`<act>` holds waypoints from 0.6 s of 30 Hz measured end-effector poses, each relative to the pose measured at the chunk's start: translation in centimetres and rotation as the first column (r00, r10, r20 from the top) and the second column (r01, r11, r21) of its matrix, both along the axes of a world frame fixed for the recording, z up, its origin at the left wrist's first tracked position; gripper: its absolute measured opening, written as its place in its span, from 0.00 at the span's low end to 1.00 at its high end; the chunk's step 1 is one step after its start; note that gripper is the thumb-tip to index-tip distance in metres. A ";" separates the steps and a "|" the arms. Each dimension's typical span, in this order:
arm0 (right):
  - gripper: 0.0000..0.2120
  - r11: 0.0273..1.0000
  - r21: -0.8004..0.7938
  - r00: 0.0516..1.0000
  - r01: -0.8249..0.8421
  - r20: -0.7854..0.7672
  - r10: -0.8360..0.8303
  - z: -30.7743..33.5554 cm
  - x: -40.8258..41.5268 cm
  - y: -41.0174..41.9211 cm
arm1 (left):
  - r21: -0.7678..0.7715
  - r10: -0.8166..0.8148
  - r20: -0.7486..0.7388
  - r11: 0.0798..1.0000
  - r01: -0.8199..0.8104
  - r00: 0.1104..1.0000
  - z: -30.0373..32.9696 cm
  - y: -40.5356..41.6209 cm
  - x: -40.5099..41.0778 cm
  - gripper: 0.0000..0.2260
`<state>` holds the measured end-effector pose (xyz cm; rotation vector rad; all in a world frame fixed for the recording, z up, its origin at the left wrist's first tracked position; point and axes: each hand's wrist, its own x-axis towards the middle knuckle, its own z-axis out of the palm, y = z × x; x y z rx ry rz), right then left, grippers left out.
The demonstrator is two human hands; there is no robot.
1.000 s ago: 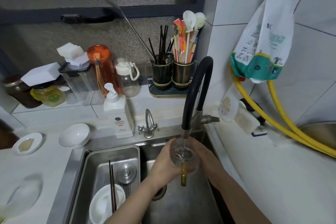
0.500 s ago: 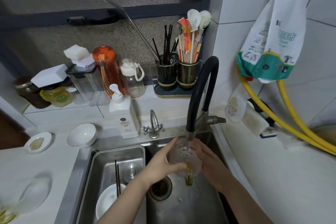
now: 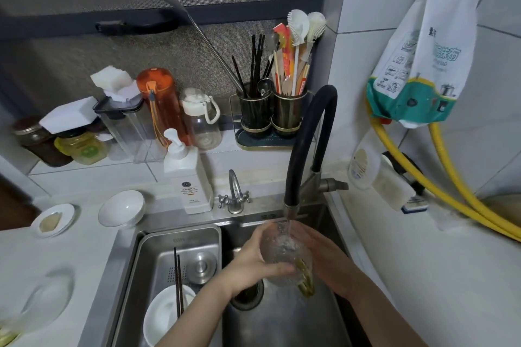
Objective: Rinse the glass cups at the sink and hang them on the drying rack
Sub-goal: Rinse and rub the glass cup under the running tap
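A clear glass cup [image 3: 283, 255] with a yellow-green handle is held under the running black faucet [image 3: 307, 144], over the right sink basin [image 3: 270, 315]. Water streams into its mouth. My left hand [image 3: 253, 262] grips the cup from the left, thumb across its lower side. My right hand [image 3: 324, 256] cups it from the right, partly hidden behind the glass. Another clear glass cup [image 3: 42, 301] lies on the counter at the lower left. No drying rack is in view.
The left basin holds a steel tray [image 3: 158, 251] with a white bowl [image 3: 166, 315], chopsticks and a strainer lid. A soap dispenser [image 3: 187, 177], small tap [image 3: 234, 194], white bowl [image 3: 121, 208], saucer [image 3: 52, 220], jars, bottles and utensil holders [image 3: 272, 113] line the back. Yellow hoses [image 3: 451, 194] run right.
The cup stays under the stream in both hands; it has turned slightly, the handle now pointing down to the right. My head has shifted, so the view moved a little.
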<state>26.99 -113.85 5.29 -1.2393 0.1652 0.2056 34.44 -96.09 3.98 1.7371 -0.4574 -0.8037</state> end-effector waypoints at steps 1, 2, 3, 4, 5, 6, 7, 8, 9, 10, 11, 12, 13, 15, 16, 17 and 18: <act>0.16 0.999 -0.042 1.000 -0.001 0.002 0.001 -0.2 0.0 -0.2 | -0.008 0.029 0.001 1.000 -0.029 1.000 -0.3 -0.1 -0.1 0.43; 0.16 0.996 -0.093 1.000 0.002 0.001 -0.002 -0.2 -0.1 -0.4 | -0.004 0.048 0.013 0.999 -0.048 0.999 -0.5 -0.1 -0.2 0.45; 0.16 0.990 -0.142 1.000 0.013 -0.005 -0.013 -0.1 -0.1 -0.6 | 0.002 0.061 0.030 0.998 -0.061 0.998 -0.7 -0.3 -0.3 0.46; 0.16 0.982 -0.187 0.999 0.027 -0.015 -0.030 0.0 -0.1 -0.8 | 0.008 0.079 0.051 0.997 -0.079 0.996 -0.9 -0.5 -0.3 0.46; 0.16 0.973 -0.226 0.999 0.040 -0.024 -0.047 0.2 0.0 -1.0 | 0.008 0.099 0.074 0.995 -0.100 0.992 -1.1 -0.7 -0.3 0.46; 0.15 0.962 -0.266 0.997 0.062 -0.026 -0.071 0.2 0.2 -1.3 | 0.007 0.122 0.096 0.992 -0.123 0.988 -1.2 -0.9 -0.4 0.46; 0.14 0.949 -0.303 0.994 0.090 -0.031 -0.104 0.0 0.5 -1.6 | 0.010 0.143 0.113 0.989 -0.145 0.983 -1.3 -1.2 -0.4 0.46; 0.13 0.934 -0.333 0.988 0.130 -0.036 -0.150 -0.2 0.7 -2.0 | 0.008 0.161 0.130 0.987 -0.163 0.978 -1.1 -1.5 -0.4 0.46; 0.13 0.915 -0.360 0.977 0.182 -0.035 -0.209 -0.6 1.1 -2.4 | 0.009 0.176 0.146 0.984 -0.180 0.973 -1.0 -1.8 -0.5 0.47; 0.14 0.893 -0.390 0.965 0.227 -0.032 -0.259 -0.7 1.3 -3.0 | 0.002 0.189 0.167 0.981 -0.192 0.968 -0.8 -2.0 -0.5 0.47; 0.15 0.868 -0.424 0.953 0.260 -0.030 -0.301 -0.8 1.5 -3.6 | -0.006 0.202 0.190 0.979 -0.204 0.961 -0.7 -2.3 -0.6 0.46; 0.17 0.844 -0.453 0.942 0.287 -0.029 -0.335 -0.8 1.9 -4.2 | -0.014 0.209 0.209 0.977 -0.211 0.955 -0.4 -2.4 -0.6 0.45; 0.19 0.822 -0.476 0.931 0.312 -0.019 -0.364 -0.8 2.4 -4.9 | -0.018 0.214 0.225 0.976 -0.216 0.951 -0.2 -2.6 -0.7 0.44; 0.22 0.763 -0.539 0.908 0.357 0.009 -0.419 -0.7 3.6 -6.5 | -0.019 0.215 0.245 0.976 -0.217 0.945 0.0 -2.8 -0.7 0.42; 0.23 0.735 -0.555 0.892 0.389 0.029 -0.451 -0.9 4.3 -7.3 | -0.016 0.212 0.251 0.976 -0.215 0.944 0.1 -3.0 -0.7 0.42; 0.23 0.714 -0.563 0.878 0.417 0.046 -0.477 -1.1 5.1 -8.0 | -0.014 0.211 0.249 0.977 -0.214 0.945 0.1 -3.1 -0.7 0.42; 0.22 0.689 -0.572 0.865 0.444 0.074 -0.496 -1.4 5.9 -8.8 | -0.012 0.211 0.245 0.977 -0.214 0.946 0.1 -3.2 -0.8 0.43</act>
